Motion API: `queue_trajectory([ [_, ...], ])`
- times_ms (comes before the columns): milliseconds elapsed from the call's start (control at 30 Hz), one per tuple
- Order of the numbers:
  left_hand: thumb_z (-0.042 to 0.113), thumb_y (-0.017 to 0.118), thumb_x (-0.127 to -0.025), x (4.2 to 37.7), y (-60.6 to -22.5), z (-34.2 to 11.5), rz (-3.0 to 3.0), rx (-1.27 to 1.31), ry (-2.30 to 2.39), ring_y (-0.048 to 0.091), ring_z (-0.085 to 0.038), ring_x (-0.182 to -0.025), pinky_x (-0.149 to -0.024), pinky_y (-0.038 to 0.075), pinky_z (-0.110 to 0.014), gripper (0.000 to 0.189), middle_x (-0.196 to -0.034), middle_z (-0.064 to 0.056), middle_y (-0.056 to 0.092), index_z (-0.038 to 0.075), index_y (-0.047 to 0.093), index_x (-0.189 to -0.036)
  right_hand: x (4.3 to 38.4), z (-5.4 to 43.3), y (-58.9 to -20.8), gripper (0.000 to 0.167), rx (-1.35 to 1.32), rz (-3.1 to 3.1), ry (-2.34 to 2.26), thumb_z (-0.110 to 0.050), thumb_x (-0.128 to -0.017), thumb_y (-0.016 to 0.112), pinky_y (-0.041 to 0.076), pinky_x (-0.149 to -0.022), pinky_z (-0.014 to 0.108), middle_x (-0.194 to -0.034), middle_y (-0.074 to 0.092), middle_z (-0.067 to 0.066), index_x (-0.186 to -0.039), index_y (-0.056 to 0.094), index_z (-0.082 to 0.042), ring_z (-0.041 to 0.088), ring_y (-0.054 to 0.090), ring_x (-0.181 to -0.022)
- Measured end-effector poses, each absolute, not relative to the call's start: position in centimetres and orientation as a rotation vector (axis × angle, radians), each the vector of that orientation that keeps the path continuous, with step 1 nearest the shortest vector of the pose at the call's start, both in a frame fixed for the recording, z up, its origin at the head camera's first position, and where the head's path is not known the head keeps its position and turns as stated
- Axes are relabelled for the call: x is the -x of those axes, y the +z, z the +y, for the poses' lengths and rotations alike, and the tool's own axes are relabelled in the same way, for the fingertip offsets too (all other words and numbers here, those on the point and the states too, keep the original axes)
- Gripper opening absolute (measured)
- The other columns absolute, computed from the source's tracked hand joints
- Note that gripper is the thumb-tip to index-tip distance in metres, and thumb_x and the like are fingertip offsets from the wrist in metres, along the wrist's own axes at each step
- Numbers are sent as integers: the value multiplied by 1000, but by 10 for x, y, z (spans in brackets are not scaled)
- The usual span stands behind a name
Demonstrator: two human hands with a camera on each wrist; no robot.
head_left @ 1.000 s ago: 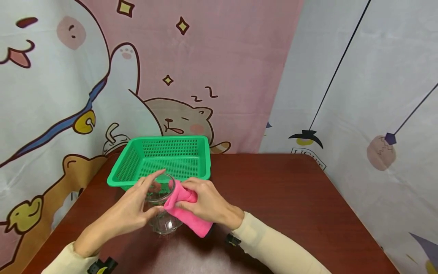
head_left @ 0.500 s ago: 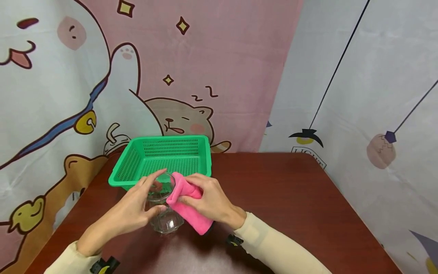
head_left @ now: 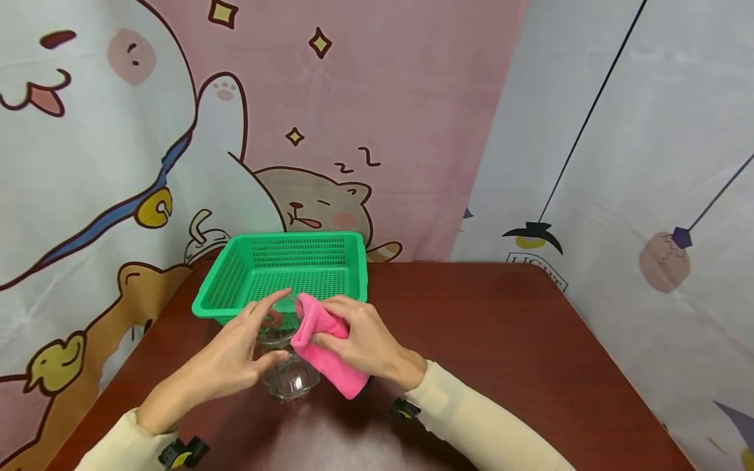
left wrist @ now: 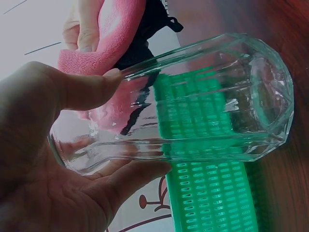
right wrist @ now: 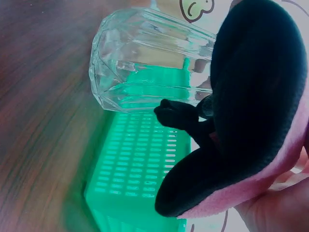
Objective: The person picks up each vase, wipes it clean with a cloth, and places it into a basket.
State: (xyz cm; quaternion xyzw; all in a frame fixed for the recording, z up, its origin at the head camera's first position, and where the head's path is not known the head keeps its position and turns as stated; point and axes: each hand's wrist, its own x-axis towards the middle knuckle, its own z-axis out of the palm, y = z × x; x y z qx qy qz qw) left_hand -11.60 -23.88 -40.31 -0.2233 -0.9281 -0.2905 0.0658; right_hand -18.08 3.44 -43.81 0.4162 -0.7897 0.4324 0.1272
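Note:
My left hand [head_left: 232, 358] grips a clear glass vase [left wrist: 207, 106] near its rim, thumb on one side and fingers on the other. The vase has a faceted body and is held upright in front of the basket. My right hand [head_left: 368, 343] pinches a folded pink cloth [head_left: 330, 356] against the right side of the rim. In the right wrist view the cloth's dark underside [right wrist: 256, 92] shows, with a small dark loop, and hides the vase's mouth. Some right-hand fingers are covered by the cloth.
A green plastic basket [head_left: 203, 307] with slotted walls stands right behind the vase, at the back left of the brown wooden table [head_left: 471, 340]. A patterned curtain [head_left: 424, 131] hangs behind the table and along its sides.
The right hand and pink cloth have shifted slightly up and right along the vase's rim. The left hand keeps its grip on the vase. The whole head view has drifted a little.

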Motion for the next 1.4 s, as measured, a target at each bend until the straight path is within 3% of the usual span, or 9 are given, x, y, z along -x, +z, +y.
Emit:
queue_trajectory([
  [367,20,97,-97,122,-399,-247,-2774,733,-886,78,-33,-130,-83,66,-34,106,-140,-11,72,22,32,-181,188,27,-432,26,-1299,-2324,1172,-18,-101,93,56,-81,20,-124,84,5,-124,84,-11,15,73,-106],
  [533,17,97,-97,122,-401,-247,-2767,728,-884,78,-35,-130,-83,66,-35,107,-139,-12,72,22,32,-182,189,26,-435,26,-1360,-2356,1132,-20,-102,93,62,-91,20,-128,84,6,-126,85,-11,18,77,-118],
  [700,20,97,-97,120,-404,-245,-2778,715,-904,76,-34,-131,-77,60,-29,107,-140,-11,72,25,32,-182,185,29,-439,29,-1398,-2452,1034,-23,-104,91,64,-102,19,-137,81,10,-129,86,-8,22,78,-128],
  [1067,19,97,-98,117,-404,-241,-2789,696,-901,76,-34,-132,-77,60,-27,106,-140,-11,72,26,32,-182,184,34,-444,32,-1429,-2576,850,-26,-106,90,64,-109,22,-137,81,10,-130,86,-6,19,79,-125],
  [1267,18,97,-98,116,-403,-239,-2790,686,-893,77,-34,-132,-81,63,-31,107,-139,-10,71,27,32,-182,186,36,-450,34,-1425,-2699,740,-31,-106,90,56,-93,14,-139,81,8,-131,86,-9,11,74,-114],
  [1400,18,96,-98,115,-403,-238,-2800,671,-898,76,-34,-133,-79,63,-31,106,-140,-10,71,27,32,-182,186,38,-455,29,-1434,-2725,680,-32,-105,91,48,-78,12,-121,79,4,-123,86,-9,6,63,-94],
])
